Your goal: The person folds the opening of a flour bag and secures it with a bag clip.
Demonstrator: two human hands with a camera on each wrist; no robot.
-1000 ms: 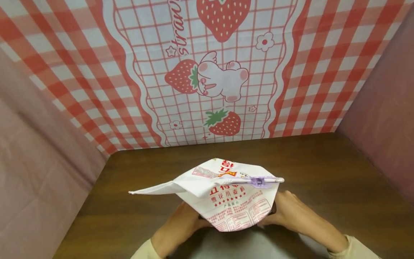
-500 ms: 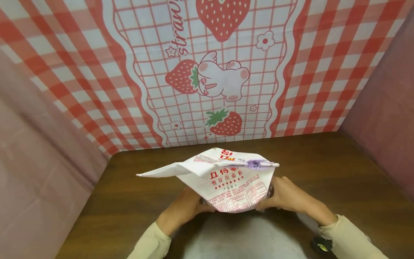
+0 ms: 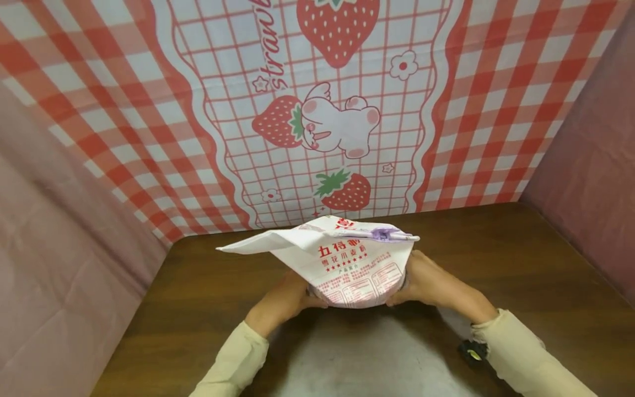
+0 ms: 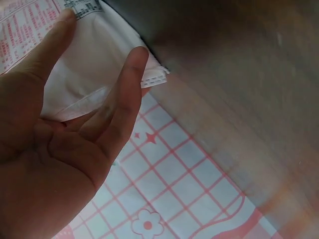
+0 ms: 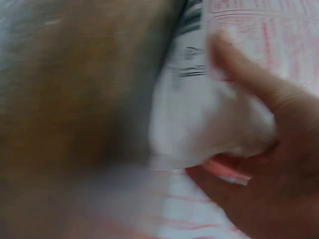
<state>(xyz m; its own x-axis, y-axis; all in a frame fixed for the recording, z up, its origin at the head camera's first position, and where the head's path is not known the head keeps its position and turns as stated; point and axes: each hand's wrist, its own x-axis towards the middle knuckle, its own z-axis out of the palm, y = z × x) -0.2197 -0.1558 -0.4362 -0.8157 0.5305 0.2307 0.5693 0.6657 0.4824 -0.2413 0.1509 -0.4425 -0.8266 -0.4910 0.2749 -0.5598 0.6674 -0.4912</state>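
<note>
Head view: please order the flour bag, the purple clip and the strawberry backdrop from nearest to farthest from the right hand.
1. flour bag: touched by the right hand, on its right side.
2. purple clip: on the bag's top, above the hand.
3. strawberry backdrop: behind the table, farthest.

Dark wood table; strawberry-print gingham backdrop; pink cloth side walls.
</note>
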